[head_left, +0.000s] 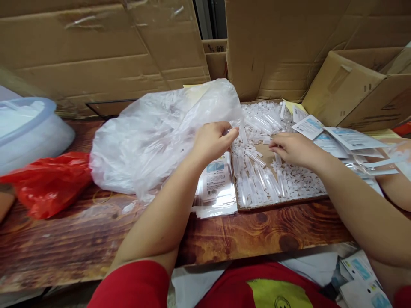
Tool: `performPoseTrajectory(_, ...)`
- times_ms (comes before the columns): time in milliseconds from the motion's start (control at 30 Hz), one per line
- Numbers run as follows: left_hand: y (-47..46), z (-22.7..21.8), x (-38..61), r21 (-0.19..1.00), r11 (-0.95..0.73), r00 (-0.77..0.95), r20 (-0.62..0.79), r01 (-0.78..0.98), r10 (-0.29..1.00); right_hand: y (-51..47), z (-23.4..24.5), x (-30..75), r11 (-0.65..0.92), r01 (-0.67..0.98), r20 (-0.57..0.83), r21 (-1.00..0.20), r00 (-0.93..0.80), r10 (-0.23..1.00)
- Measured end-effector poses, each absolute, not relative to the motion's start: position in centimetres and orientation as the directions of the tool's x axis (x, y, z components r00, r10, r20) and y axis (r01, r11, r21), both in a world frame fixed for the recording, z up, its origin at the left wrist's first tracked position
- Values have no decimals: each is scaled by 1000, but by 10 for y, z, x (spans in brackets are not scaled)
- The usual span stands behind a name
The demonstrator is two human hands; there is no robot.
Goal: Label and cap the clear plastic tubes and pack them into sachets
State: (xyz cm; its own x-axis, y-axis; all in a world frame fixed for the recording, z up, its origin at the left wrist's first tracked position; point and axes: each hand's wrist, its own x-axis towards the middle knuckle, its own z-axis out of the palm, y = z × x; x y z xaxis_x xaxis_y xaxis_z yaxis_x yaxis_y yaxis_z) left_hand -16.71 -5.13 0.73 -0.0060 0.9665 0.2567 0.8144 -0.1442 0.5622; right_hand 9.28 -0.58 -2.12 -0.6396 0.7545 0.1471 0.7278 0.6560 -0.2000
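Observation:
My left hand [212,140] is pinched on a small clear plastic tube [243,136] at the left edge of a shallow cardboard tray [282,202]. The tray holds several clear tubes and small white caps [302,182]. My right hand [293,147] rests palm down over the tubes in the tray, fingers curled on a small white piece. A stack of sealed printed pouches [216,184] lies just below my left hand. A large clear plastic bag [160,132] bulges to the left of it.
A red plastic bag [48,182] and a blue-rimmed tub [28,128] sit at the left. Printed pouches [346,141] fan out at the right. Cardboard boxes [359,90] wall the back. Another person's forearm [396,188] shows at the right edge. The wooden table [96,231] runs across.

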Motion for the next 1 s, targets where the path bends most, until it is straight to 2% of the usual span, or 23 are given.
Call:
performPoseTrajectory(167,-58,12,-162,556,-142,34,199,819,979,18,-24,47,605,795,-16,-41,-606,795)
performPoseTrajectory(333,-57,8,-161,528,-247,194,154,812,969,33,-40,33,566,823,-16,-52,-567,823)
performPoseTrajectory(533,-47,-7,-167,564,-349,345,118,749,931,27,-45,40,529,834,10,-158,-534,845)
performPoseTrajectory(700,-47,-10,-166,581,-343,347,108,739,932,6,-27,54,543,794,123,-273,-531,839)
performPoseTrajectory(867,-51,-11,-159,705,-323,327,135,632,935,-22,-23,76,637,585,355,-502,-531,769)
performPoseTrajectory(1000,-55,-14,-152,762,-347,396,129,547,909,-36,-28,86,674,462,478,-576,-478,737)
